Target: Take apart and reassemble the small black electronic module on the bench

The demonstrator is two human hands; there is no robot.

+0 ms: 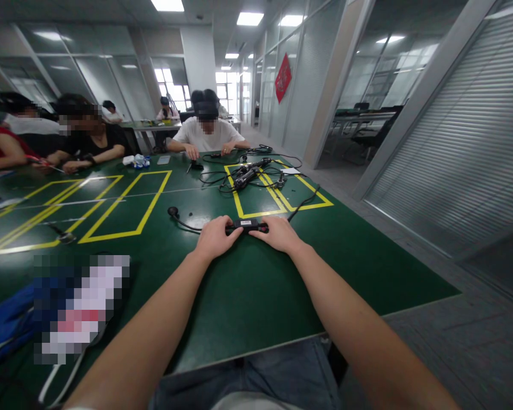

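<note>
Both hands hold a small black in-line cable box (247, 224) with a white label, just above or on the green table (248, 290); I cannot tell which. My left hand (216, 236) has its thumb and fingers closed on the box's left end. At the right end, my right hand (281, 233) grips it the same way, with a bit of red beside the fingers. A black cable (188, 229) runs out left to a round black end piece (173, 212) on the table. Another black cable (303, 200) leads off to the upper right.
Beyond my hands lies a heap of black cables and devices (252, 173) over yellow tape rectangles (239, 199). Across the table a person (207, 128) handles small black parts. A blue cloth item (12, 316) and a blurred-out object (88, 307) with a white cord are at left.
</note>
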